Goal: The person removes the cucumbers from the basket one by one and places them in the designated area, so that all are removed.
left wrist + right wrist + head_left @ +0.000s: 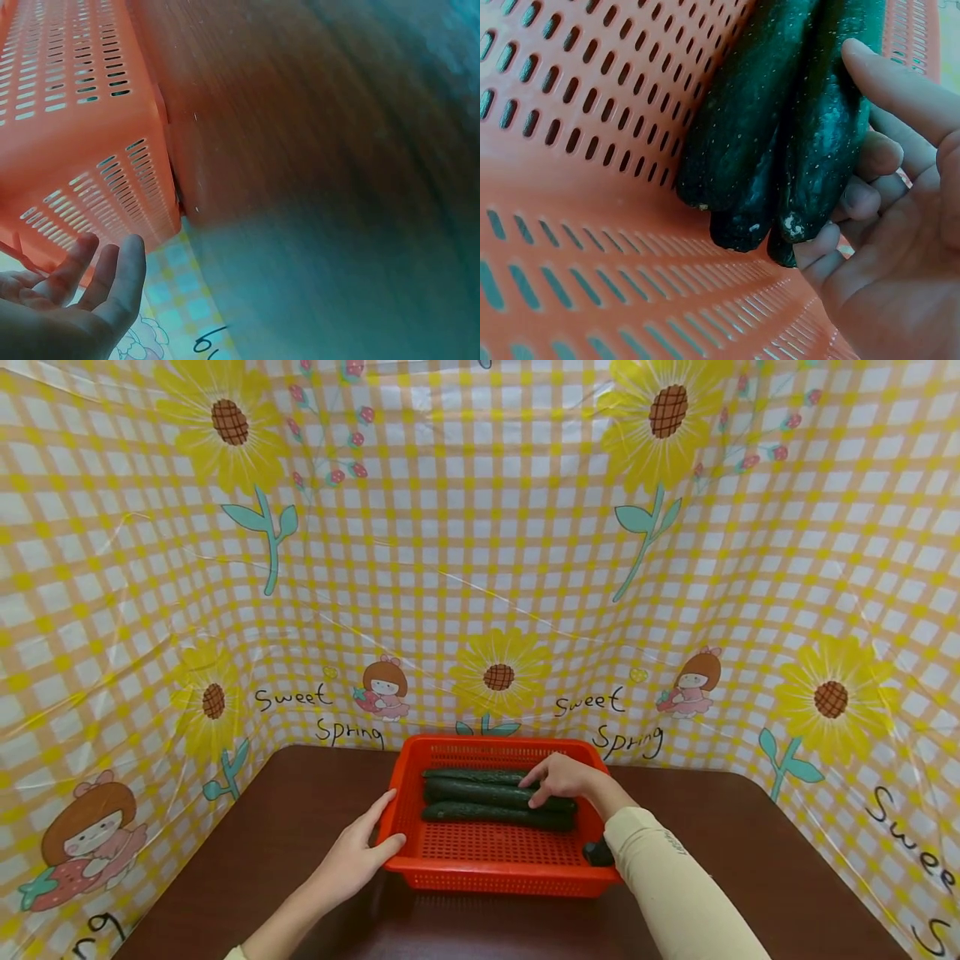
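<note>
Inside the red plastic basket (498, 868), several dark green cucumbers (480, 812) lie side by side toward the far wall. My right hand (558, 777) reaches in over their right ends. In the right wrist view its thumb presses on one speckled cucumber (829, 142), with the fingers bent round the far side. Two more cucumber ends lie against it. At the basket's left side, my left hand (356, 852) touches the rim, thumb over the edge near the front corner. Its fingers (127, 274) look fairly straight beside the outer wall in the left wrist view.
Another dark green end (597, 852) shows at the basket's front right, partly hidden by the right sleeve (671, 877). Beneath the basket is a dark brown tabletop (307, 802). A checked, flower-printed sheet (480, 568) hangs around the back and sides.
</note>
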